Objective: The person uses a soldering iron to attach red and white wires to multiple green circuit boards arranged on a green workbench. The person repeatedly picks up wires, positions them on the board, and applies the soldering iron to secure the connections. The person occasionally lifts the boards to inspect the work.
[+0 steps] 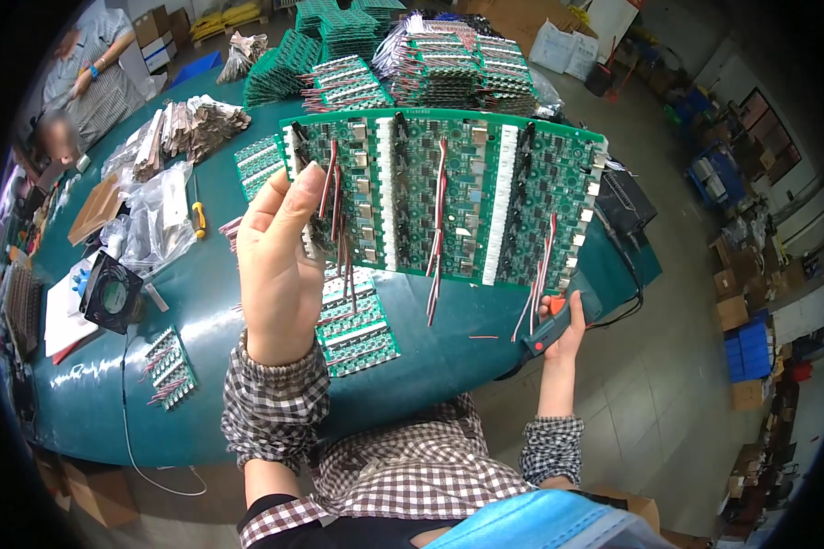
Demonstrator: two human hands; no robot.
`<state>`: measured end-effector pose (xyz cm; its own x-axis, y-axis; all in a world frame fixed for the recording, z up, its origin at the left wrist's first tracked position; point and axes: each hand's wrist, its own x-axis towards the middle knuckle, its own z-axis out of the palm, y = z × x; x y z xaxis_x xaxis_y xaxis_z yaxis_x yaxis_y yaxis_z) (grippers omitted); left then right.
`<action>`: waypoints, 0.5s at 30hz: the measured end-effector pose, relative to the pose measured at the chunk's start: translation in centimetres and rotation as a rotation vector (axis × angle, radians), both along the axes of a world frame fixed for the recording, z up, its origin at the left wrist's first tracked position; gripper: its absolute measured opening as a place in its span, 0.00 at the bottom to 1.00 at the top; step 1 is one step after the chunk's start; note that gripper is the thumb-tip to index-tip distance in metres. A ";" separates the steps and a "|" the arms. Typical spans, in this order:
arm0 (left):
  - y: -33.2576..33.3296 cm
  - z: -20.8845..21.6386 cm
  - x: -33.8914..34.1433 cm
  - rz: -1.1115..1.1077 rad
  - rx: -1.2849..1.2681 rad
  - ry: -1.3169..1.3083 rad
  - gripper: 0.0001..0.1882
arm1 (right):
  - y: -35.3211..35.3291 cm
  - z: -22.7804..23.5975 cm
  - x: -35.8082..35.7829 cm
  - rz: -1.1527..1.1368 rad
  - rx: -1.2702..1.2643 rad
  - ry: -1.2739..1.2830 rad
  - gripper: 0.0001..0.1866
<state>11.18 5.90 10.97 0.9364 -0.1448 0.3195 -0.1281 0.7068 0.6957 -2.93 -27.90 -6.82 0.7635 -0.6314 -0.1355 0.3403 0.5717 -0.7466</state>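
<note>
My left hand (282, 265) grips the left edge of a wide green circuit board panel (421, 197), thumb on its front. The panel is raised above the table, tilted with its component side toward me. White connector strips run across it, and red, black and white wires (438, 247) hang from it. My right hand (569, 331) is closed around a dark grey-green hand tool (551, 333) with an orange trigger and a red button, just below the panel's lower right corner. Part of the tool is hidden. Another green board (362, 343) lies on the table beneath the held panel.
Stacks of green boards (439, 69) stand at the back of the green table (220, 393). To the left are a black fan (112, 293), a small board (168, 368), a yellow screwdriver (198, 215) and plastic bags (156, 224). A black box (624, 197) with cables sits right. Another person (101, 78) is at far left.
</note>
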 end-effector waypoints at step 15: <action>-3.7 -10.2 10.4 -0.527 0.973 -0.066 0.20 | -0.4 -0.5 0.1 0.098 0.027 -0.104 0.20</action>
<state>21.58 2.17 0.80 0.6687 -0.7367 -0.1002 -0.0291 -0.1606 0.9866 -2.81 -28.30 -7.33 0.8323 -0.5501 -0.0678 0.3566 0.6252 -0.6943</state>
